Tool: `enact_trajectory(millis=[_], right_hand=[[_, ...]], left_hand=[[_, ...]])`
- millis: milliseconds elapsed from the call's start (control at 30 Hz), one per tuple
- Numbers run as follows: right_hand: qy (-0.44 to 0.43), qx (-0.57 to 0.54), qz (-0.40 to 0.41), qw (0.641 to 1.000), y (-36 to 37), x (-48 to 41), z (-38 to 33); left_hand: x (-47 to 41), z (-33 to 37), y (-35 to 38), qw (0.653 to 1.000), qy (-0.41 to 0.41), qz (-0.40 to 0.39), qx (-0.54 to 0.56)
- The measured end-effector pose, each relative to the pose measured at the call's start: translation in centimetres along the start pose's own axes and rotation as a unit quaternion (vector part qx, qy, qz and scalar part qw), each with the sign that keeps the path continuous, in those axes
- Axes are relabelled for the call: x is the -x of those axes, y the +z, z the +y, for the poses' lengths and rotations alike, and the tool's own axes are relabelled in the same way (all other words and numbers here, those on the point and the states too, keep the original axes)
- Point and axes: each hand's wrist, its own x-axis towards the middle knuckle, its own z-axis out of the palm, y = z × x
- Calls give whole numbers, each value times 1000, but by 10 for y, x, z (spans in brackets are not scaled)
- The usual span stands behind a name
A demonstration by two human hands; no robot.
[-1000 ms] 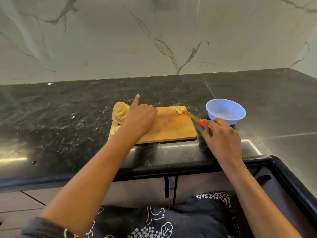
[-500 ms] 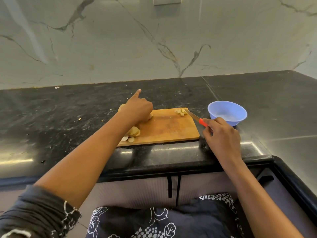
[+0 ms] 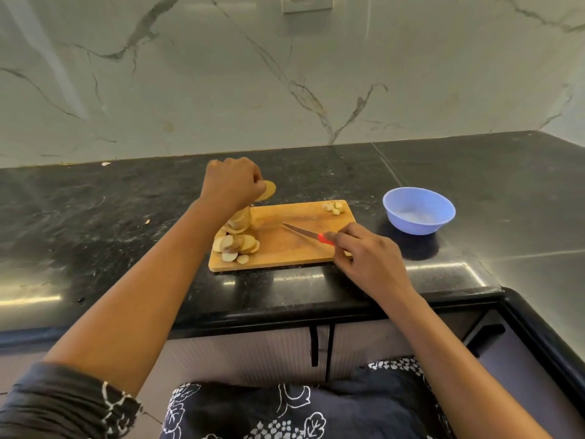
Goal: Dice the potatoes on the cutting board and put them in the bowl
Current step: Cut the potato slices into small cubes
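Note:
A wooden cutting board (image 3: 294, 248) lies on the black counter. Round potato slices (image 3: 235, 242) are piled at its left end, and a few diced potato pieces (image 3: 334, 207) sit at its far right corner. My left hand (image 3: 229, 182) is raised above the board's far left corner and pinches a potato slice (image 3: 267, 190). My right hand (image 3: 368, 255) grips the red handle of a knife (image 3: 304, 232) at the board's near right end, the blade pointing left over the board. A blue bowl (image 3: 418, 210) stands to the right of the board; its inside looks empty.
The black stone counter (image 3: 95, 232) spreads left and turns a corner at the right. A marble wall (image 3: 285, 74) with a socket plate (image 3: 307, 3) rises behind. Cabinet doors with black handles (image 3: 321, 346) are below the counter edge.
My left hand has lifted off the slice pile with one slice pinched. My right hand has swung the knife from the diced pieces to the middle of the board.

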Motion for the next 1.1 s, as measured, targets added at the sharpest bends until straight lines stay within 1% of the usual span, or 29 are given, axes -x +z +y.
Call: enact_trajectory(millis=[67, 133, 300, 400, 500, 567, 633, 700, 767, 800, 867, 933, 1000, 1100], right_hand=[[-10, 3, -9, 1000, 5, -7, -4], [-1, 25, -8, 1000, 8, -12, -6], [85, 81, 13, 993, 6, -9, 4], [121, 76, 24, 989, 0, -2, 9], [137, 64, 32, 988, -5, 3, 9], [143, 54, 37, 988, -6, 4, 8], [144, 48, 40, 988, -6, 5, 8], [146, 44, 45, 987, -6, 6, 8], [149, 39, 47, 987, -7, 6, 8], [152, 35, 48, 987, -7, 6, 8], [158, 26, 47, 986, -8, 5, 6], [161, 15, 47, 986, -9, 6, 4], [160, 8, 47, 986, -11, 8, 1], [162, -2, 43, 986, -14, 8, -7]], left_hand=[[4, -4, -1, 1000, -2, -5, 23], [9, -2, -3, 999, -1, -16, 44], [20, 22, 0, 995, 15, -44, 89], [26, 44, 10, 990, 11, -65, 126], [31, 60, 24, 984, -27, -78, 160], [35, 65, 31, 982, -43, -87, 159], [40, 64, 35, 985, -40, -84, 145], [44, 57, 34, 991, -20, -66, 117], [49, 48, 33, 993, 23, -52, 101], [51, 44, 33, 991, 57, -58, 104], [55, 42, 31, 980, 130, -94, 115], [55, 44, 33, 970, 176, -119, 116], [53, 49, 40, 971, 179, -103, 123], [51, 57, 50, 982, 134, -56, 119]])
